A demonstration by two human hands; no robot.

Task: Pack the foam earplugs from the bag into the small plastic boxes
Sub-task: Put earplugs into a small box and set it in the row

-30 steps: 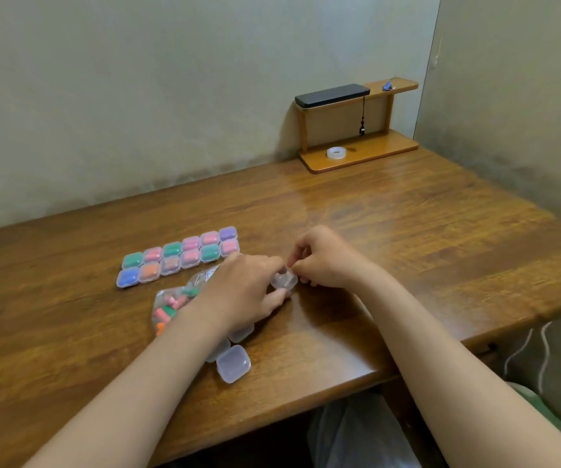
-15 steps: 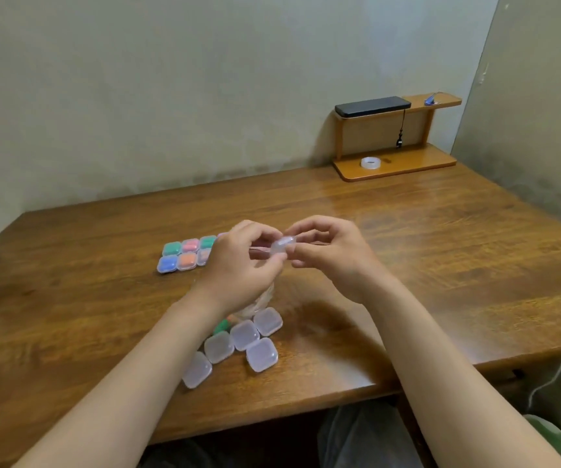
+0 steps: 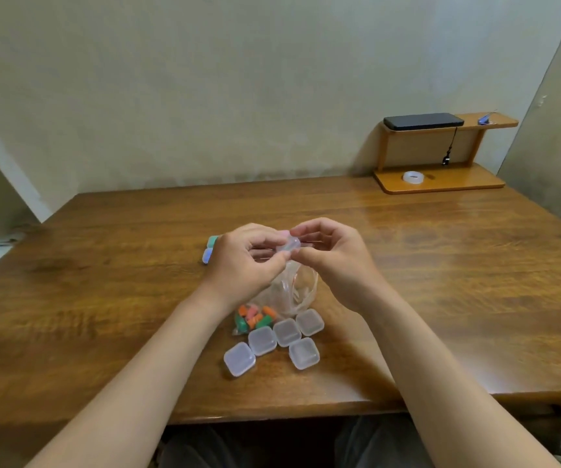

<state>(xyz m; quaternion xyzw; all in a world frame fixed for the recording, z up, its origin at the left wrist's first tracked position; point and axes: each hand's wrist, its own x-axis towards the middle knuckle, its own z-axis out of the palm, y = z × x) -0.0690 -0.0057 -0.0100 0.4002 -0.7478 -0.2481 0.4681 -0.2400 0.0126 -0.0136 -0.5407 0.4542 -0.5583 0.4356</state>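
In the head view, both hands are raised above the table (image 3: 441, 265) and meet at one clear box (image 3: 288, 244). The left hand (image 3: 248, 261) pinches the box from its left side with curled fingers, and the right hand (image 3: 336, 261) pinches it from the right side. I cannot tell if its lid is open.

Just below the hands the bag (image 3: 292, 292) lies on the table, with the earplugs (image 3: 253, 319), orange and green, at its near end. Five clear boxes (image 3: 262, 340) stand closed just beside the bag, toward the table edge, some touching each other. Behind the left hand two filled boxes (image 3: 209, 248) show partly, one green and one blue.

At the far right corner stands a shelf (image 3: 441, 184), with a black device (image 3: 422, 120) on top and a tape roll (image 3: 413, 177) on its base.
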